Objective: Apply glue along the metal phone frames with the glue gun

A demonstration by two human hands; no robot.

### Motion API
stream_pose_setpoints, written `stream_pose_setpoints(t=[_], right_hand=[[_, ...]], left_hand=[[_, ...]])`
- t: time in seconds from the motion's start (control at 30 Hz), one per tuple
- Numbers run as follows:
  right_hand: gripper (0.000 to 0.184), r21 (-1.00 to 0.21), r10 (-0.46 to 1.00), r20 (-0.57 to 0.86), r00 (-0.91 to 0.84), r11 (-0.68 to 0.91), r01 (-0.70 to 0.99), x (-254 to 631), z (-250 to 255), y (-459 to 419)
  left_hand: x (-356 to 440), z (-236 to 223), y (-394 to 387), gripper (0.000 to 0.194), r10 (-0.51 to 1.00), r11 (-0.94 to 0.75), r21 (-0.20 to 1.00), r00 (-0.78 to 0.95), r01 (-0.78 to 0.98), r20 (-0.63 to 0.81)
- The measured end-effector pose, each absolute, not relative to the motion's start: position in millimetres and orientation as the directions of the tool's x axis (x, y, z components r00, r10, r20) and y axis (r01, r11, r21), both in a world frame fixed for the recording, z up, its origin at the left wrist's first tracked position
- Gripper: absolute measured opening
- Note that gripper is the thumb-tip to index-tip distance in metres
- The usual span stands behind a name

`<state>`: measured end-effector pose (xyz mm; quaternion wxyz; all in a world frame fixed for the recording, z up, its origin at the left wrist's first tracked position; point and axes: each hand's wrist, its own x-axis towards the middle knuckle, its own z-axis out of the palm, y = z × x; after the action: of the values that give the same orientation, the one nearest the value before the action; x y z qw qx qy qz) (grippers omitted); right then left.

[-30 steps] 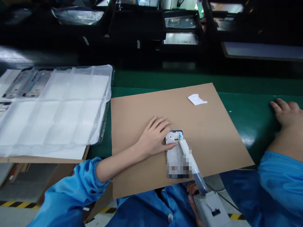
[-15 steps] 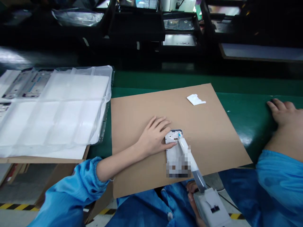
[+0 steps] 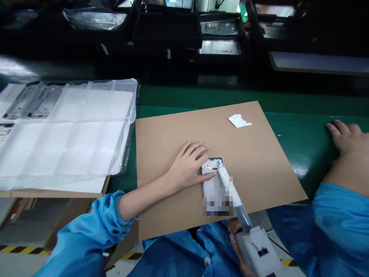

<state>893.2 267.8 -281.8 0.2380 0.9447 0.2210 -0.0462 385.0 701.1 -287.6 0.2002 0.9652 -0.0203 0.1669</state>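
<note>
Hardly anything has moved since the earlier frame. The left hand [image 3: 187, 168], fingers spread, rests against the shell [image 3: 210, 186] on the cardboard [image 3: 167, 138]. The right hand [image 3: 239, 251], mostly hidden, grips the dispenser [image 3: 238, 201]; blurring covers the shell's lower end.

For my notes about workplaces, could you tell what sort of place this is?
Probably an electronics workshop or factory: a phone-like housing on brown board, a divided tray holding similar-looking parts, and striped floor tape.
</note>
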Motion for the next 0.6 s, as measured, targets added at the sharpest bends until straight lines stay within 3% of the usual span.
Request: stream_pose_setpoints(t=[0.13, 0.33, 0.6], right_hand=[[0.070, 0.465, 0.348, -0.193, 0.917, -0.791, 0.398, 893.3, -285.0, 267.6], [0.073, 0.300, 0.402, -0.129, 0.907, -0.855, 0.422, 893.8, -288.2, 266.0], [0.072, 0.315, 0.381, -0.140, 0.914, -0.858, 0.406, 889.7, -283.6, 271.0]], left_hand=[[384.6, -288.0, 701.5, 0.050, 0.019, -0.919, 0.374, 0.937, -0.120, 0.348], [384.7, -288.4, 701.9, 0.051, 0.018, -0.918, 0.376, 0.937, -0.123, 0.348], [385.5, -289.6, 702.2, 0.052, 0.024, -0.919, 0.378, 0.942, -0.111, 0.335]])
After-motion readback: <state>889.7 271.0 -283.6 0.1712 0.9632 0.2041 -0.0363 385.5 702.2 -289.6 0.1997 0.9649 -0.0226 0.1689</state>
